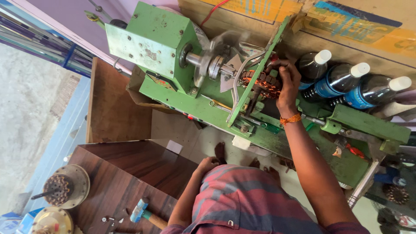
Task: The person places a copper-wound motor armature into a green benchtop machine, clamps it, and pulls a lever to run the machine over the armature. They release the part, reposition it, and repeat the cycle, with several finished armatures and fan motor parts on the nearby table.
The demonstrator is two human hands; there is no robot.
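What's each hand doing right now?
Left hand: resting on the knee, holding nothing.
Right hand: closed on the copper-wound stator in the green machine.

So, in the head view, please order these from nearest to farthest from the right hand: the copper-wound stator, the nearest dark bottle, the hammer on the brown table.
1. Copper-wound stator: under the right hand, touching the fingers, on the green machine.
2. Nearest dark bottle: just beside the hand, white cap, against the wooden board.
3. Hammer: far off at lower left, on the brown table.
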